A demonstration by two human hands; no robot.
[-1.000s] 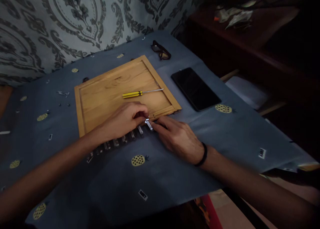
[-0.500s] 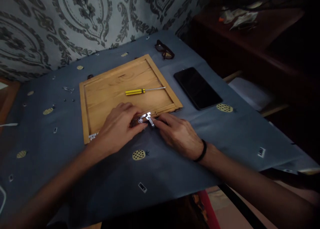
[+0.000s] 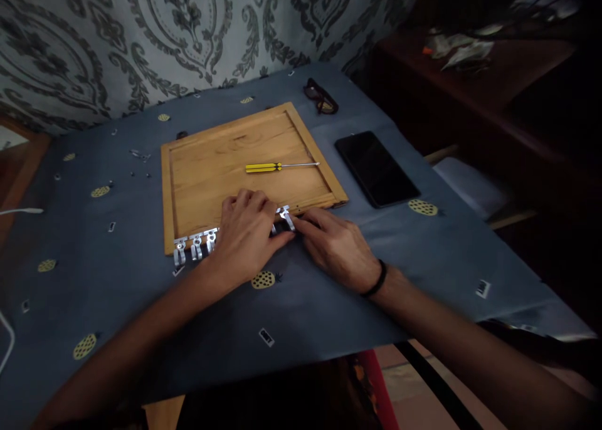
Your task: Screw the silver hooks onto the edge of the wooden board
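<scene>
A wooden framed panel [image 3: 244, 143] lies on the table, with a row of shiny metal hooks [image 3: 196, 247] along its near edge. My left hand [image 3: 247, 235] bends over that edge, fingers curled on the wood and thumb against the rightmost metal hook [image 3: 286, 217]. It covers the middle of the row. From the right, my right hand [image 3: 336, 248] has its thumb and forefinger closed at the same hook's lower end. Its other fingers are folded under. On the panel's face rests a yellow-handled screwdriver [image 3: 282, 166], its tip pointing right.
A black phone [image 3: 377, 168] lies right of the panel, with dark-framed glasses [image 3: 321, 96] behind it. A loose metal hook [image 3: 140, 156] and several small screws [image 3: 132, 173] sit at the left. A white cable [image 3: 23, 211] crosses the left edge of the blue tablecloth [image 3: 329, 317].
My left hand has shifted right along the near edge, uncovering several hooks at the left. My right hand stays by the rightmost hook. The view has moved slightly.
</scene>
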